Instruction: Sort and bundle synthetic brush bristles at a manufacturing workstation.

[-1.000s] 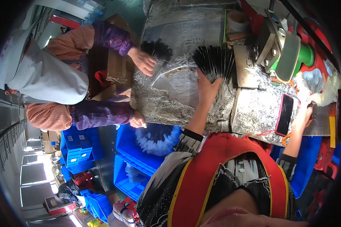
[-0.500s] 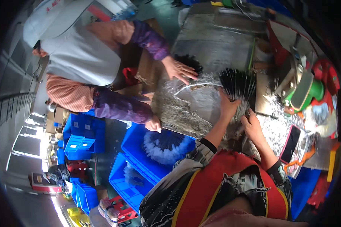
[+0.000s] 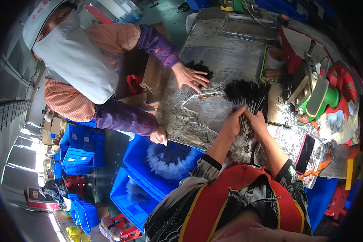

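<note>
A bundle of thin black bristles (image 3: 246, 92) with pale, stringy lower ends fans out over the worktable (image 3: 226, 56). My left hand (image 3: 234, 120) is closed around the narrow lower part of this bundle. Close beside it, my right hand (image 3: 257, 124) grips the same part from the other side, thumbs near each other. Loose pale strands hang below both hands. At the table's left side, a co-worker's spread hand (image 3: 190, 76) lies by a smaller dark bristle bundle (image 3: 203, 69). Near the table's front left edge is the co-worker's other hand (image 3: 159, 135), its fingers drawn together.
Blue crates (image 3: 129, 161) stand below the table's left edge, one holding white-tipped bristle bundles (image 3: 170, 159). A green and red machine (image 3: 324, 99) with a metal block (image 3: 279, 103) occupies the right side. A phone (image 3: 305, 153) lies on the scrap-littered right part, near a tape roll (image 3: 275, 58).
My right hand has moved up and left onto the bundle, and my hands are closer together. The bundle has shifted slightly left and down. The co-worker's head has turned upward.
</note>
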Available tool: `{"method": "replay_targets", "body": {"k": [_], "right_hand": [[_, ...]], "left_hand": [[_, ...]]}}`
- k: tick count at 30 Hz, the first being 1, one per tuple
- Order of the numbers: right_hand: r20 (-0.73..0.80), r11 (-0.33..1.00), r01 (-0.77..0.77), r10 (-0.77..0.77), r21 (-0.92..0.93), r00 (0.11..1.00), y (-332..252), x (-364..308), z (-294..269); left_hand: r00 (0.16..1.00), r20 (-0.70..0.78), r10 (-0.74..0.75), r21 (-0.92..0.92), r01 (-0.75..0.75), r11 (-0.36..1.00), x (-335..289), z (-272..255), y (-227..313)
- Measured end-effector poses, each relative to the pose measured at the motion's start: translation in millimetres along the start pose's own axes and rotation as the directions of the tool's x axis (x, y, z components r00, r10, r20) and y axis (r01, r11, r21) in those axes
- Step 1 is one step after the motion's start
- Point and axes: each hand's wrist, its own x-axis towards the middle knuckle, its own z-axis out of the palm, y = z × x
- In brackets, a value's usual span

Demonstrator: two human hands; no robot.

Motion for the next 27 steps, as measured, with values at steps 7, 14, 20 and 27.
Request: {"method": "replay_targets", "body": {"k": [7,14,20,27], "right_hand": [[0.051,0.964,0.237,-0.233,-0.118,0.971,15,-6,-10],[0.01,0.996,-0.065,0.064,0.053,0.998,-21,-26,-8],[0.164,0.971,-0.115,0.081,0.208,0.983,-42,-31,-8],[0.172,0.999,-0.026,0.02,0.033,0.985,-31,-24,-16]], "left_hand": [[0.993,0.121,0.008,0.303,-0.044,0.952,-32,6,8],[0.981,0.064,-0.185,0.236,0.165,0.958,-28,-2,17],[0.994,0.041,-0.1,0.123,0.094,0.988,-42,23,30],[0.988,0.027,-0.15,0.084,0.147,0.986,-38,14,29]]}}
